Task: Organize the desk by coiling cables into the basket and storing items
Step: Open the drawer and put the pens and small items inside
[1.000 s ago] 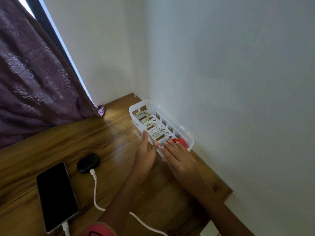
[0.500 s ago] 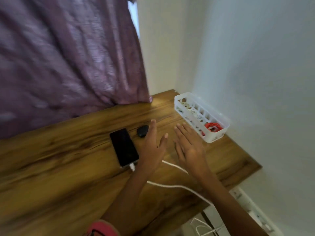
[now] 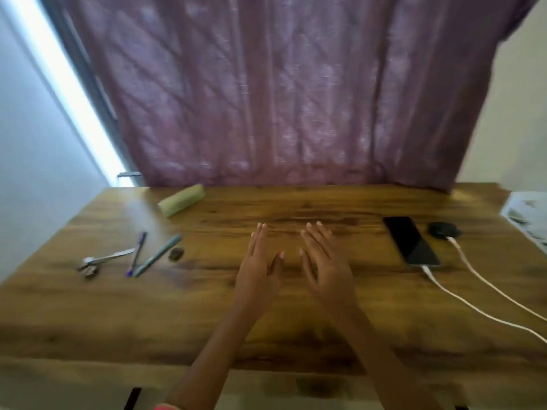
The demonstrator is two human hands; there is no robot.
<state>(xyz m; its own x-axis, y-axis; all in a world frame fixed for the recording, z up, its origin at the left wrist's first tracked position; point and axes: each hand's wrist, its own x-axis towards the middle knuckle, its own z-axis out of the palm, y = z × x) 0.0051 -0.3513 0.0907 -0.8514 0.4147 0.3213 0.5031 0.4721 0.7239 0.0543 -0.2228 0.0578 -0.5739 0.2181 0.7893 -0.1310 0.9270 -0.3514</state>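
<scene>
Head view: left hand (image 3: 258,263), right hand (image 3: 325,264) flat, holding nothing. Basket (image 3: 531,216) far right of right hand. 2 white cables (image 3: 427,270) between; 1 plugged into phone (image 3: 410,241), so tug could drag phone off desk (image 3: 177,309).

Two pens (image 3: 136,253), two cables (image 3: 479,311), one phone (image 3: 411,241)

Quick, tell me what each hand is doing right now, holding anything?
Left hand: open, fingers straight, holding nothing, over the desk.
Right hand: open, fingers spread, holding nothing.
</scene>
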